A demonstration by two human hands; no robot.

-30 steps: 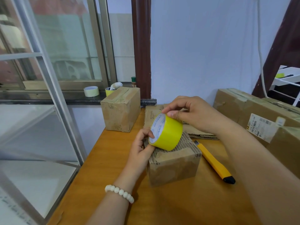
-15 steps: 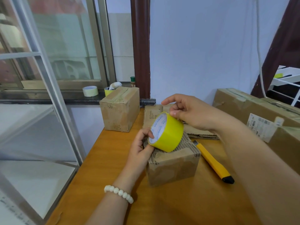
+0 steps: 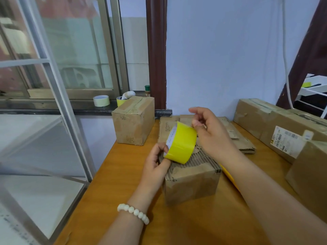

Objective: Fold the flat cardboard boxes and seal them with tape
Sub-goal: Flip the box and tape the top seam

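Note:
A yellow tape roll point(image 3: 182, 144) is held just above a small folded cardboard box point(image 3: 192, 184) in the middle of the wooden table point(image 3: 120, 174). My left hand point(image 3: 155, 165) grips the roll at its lower left, with fingers at its white core. My right hand point(image 3: 212, 137) is at the roll's upper right. Its thumb tip touches the roll's rim, the index finger is lifted off and the other fingers are loosely curled. No loose strip of tape shows. Flat cardboard boxes point(image 3: 237, 138) lie stacked behind my hands.
A taped-up box point(image 3: 132, 121) stands at the table's far left corner. Larger boxes point(image 3: 265, 119) line the right side. A yellow utility knife point(image 3: 230, 177) lies partly under my right forearm. Spare tape rolls point(image 3: 101, 100) sit on the window sill. An open metal window frame point(image 3: 70, 138) borders the table's left edge.
My right hand has slid from the top of the roll to its upper right and raised its index finger. The roll has tipped slightly; my left hand keeps its hold.

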